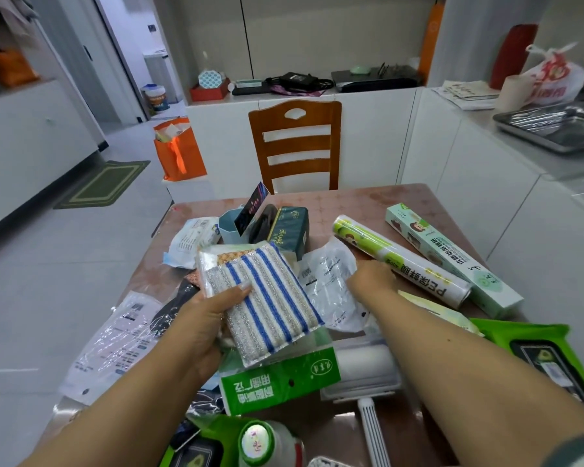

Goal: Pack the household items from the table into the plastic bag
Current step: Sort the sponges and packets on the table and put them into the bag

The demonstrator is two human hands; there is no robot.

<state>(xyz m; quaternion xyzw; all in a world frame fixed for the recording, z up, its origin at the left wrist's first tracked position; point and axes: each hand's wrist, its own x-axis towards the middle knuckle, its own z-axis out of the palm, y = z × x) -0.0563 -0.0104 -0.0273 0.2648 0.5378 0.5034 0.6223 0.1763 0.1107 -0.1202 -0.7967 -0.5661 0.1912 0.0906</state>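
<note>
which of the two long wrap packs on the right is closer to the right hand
The round cling film roll, right beside the right hand. The flat green box lies beyond it, toward the table edge.

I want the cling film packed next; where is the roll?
In the head view the cling film roll lies diagonally on the table's right half, beside the long green box, just past the right hand.

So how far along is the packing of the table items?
Nothing looks packed yet. The left hand holds the blue-striped scouring pad pack; the right hand reaches a crinkled clear plastic bag. The cling film roll, green foil box and lint roller remain.
</note>
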